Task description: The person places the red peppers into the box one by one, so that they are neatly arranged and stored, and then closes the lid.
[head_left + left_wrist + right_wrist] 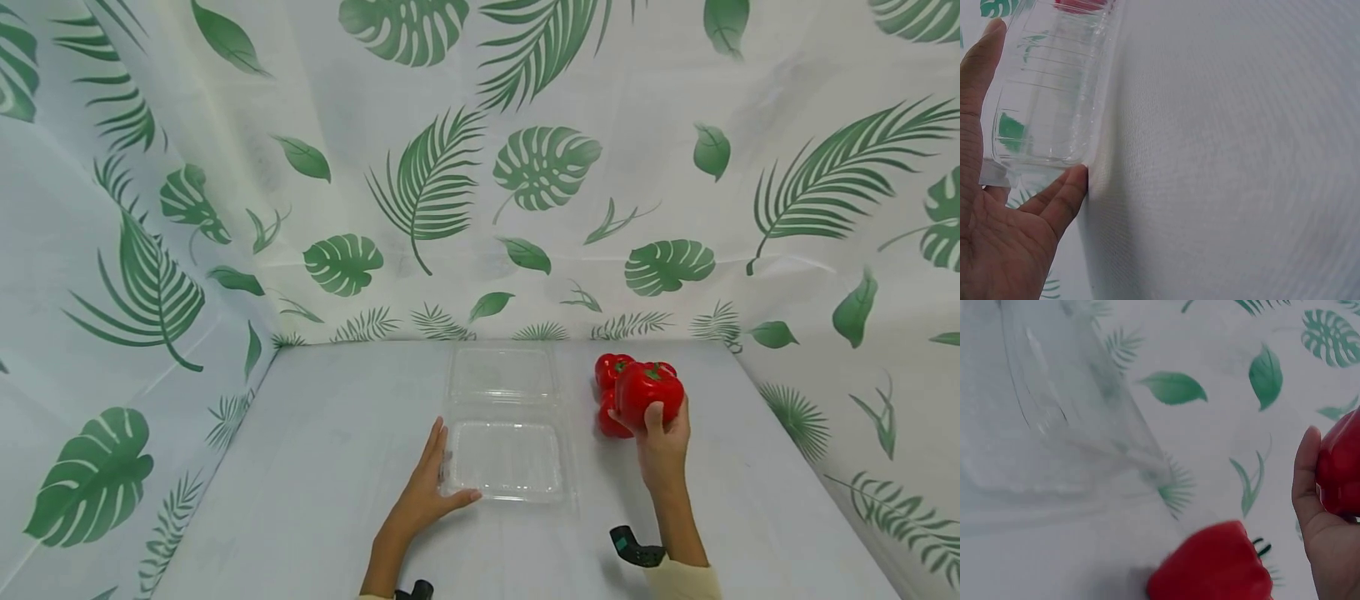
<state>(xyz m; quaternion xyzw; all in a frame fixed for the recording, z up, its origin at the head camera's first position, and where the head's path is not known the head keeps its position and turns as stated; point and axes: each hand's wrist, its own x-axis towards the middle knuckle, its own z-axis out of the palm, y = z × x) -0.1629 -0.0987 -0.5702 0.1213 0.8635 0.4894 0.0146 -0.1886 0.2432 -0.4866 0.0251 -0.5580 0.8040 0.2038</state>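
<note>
A clear plastic clamshell container [506, 462] lies unfolded on the table, its lid [502, 375] toward the back. Along the container's left side rests my left hand [425, 492], fingers fairly straight, thumb at the front edge. The left wrist view shows that hand [1013, 234] spread around a corner of the container [1054, 115]. On the right, my right hand [665, 446] grips a red bell pepper [645, 396], held up above the table. More red bell peppers, one at the back [609, 368] and one nearer [612, 419], sit partly hidden behind it.
A white table [337, 433] reaches back to a leaf-printed curtain [450, 208], which also hangs at both sides. Black wrist devices [636, 548] sit on both forearms. One pepper [1213, 565] stands on the table in the right wrist view, beside the container.
</note>
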